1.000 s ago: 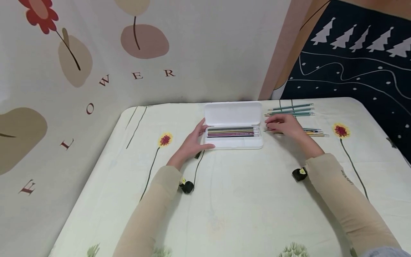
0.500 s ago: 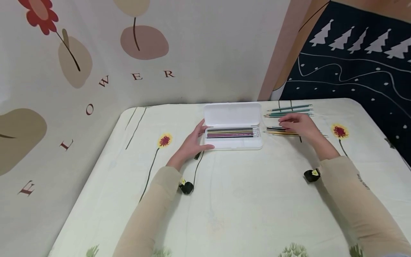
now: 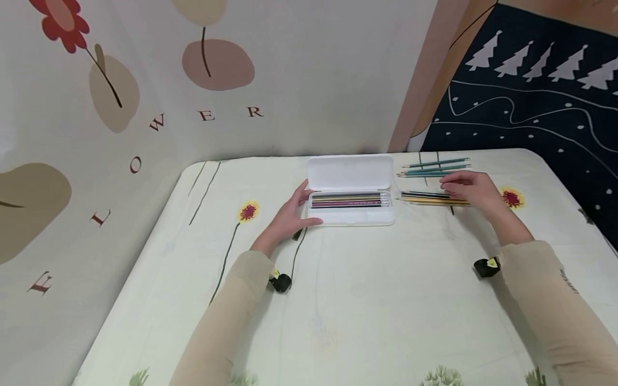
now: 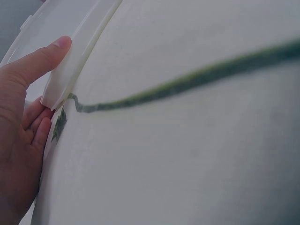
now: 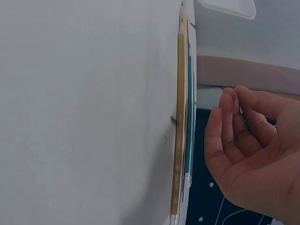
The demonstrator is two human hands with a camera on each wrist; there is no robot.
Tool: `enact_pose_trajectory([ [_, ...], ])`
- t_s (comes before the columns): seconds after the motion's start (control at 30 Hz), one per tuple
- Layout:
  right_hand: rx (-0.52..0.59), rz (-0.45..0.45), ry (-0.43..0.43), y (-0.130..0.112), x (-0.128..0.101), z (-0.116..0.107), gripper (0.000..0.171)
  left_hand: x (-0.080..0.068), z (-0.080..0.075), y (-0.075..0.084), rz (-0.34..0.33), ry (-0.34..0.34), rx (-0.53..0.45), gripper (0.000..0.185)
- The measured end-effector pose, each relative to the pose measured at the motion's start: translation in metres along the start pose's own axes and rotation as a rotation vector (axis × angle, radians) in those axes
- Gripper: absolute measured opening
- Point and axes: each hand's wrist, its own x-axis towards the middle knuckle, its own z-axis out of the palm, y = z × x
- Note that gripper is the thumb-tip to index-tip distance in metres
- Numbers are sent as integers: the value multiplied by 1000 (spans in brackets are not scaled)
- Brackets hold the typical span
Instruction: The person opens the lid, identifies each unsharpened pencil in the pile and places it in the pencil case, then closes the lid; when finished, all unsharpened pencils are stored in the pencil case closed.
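Note:
A white pencil case (image 3: 351, 216) lies open at the back of the table, its lid (image 3: 350, 171) raised and several pencils (image 3: 350, 200) lined up in the tray. My left hand (image 3: 301, 206) grips the case's left end, thumb on the front rim (image 4: 58, 70). To the right of the case lies a loose bunch of yellow and dark pencils (image 3: 425, 198). My right hand (image 3: 458, 187) hovers over their right half with loosely curled fingers (image 5: 225, 112) and holds nothing. Those pencils (image 5: 180, 117) run along the cloth beside my palm. Green pencils (image 3: 434, 167) lie just behind.
A pale cloth with yellow flower prints (image 3: 248, 210) covers the table (image 3: 338, 300). A floral wall hanging (image 3: 145, 107) rises behind the table, and a dark blue cloth with white trees (image 3: 531, 91) hangs at the right. The table's right edge (image 3: 574, 187) is close to the loose pencils.
My right hand has slid to the right, from beside the case's right end to the far half of the loose pencils. The left hand and the case have stayed put.

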Motion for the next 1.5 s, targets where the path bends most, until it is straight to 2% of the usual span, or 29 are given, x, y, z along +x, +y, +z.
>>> enact_pose_trajectory([
  [0.17, -2, 14, 65, 41, 22, -11, 54, -1, 0, 0, 2, 1, -6, 108],
  [0.5, 51, -3, 106, 61, 24, -29, 46, -2, 0, 1, -7, 1, -8, 108],
  [0.7, 32, 21, 118, 57, 12, -35, 44, -2, 0, 1, -13, 1, -4, 109],
  [0.9, 67, 36, 96, 41, -4, -40, 30, -1, 0, 2, -16, 4, -5, 108],
  [1.03, 74, 39, 101, 43, -7, -44, 25, -2, 0, 2, -16, 5, -4, 108],
  [1.23, 23, 54, 164, 60, -1, -48, 26, -2, -1, 3, -14, 4, -8, 108],
  [1.4, -61, 94, 161, 44, -14, -47, 32, -2, -1, 3, -13, 2, -7, 108],
  [1.5, -60, 128, 146, 32, -23, -46, 34, -1, 0, 2, -14, 3, -6, 108],
])
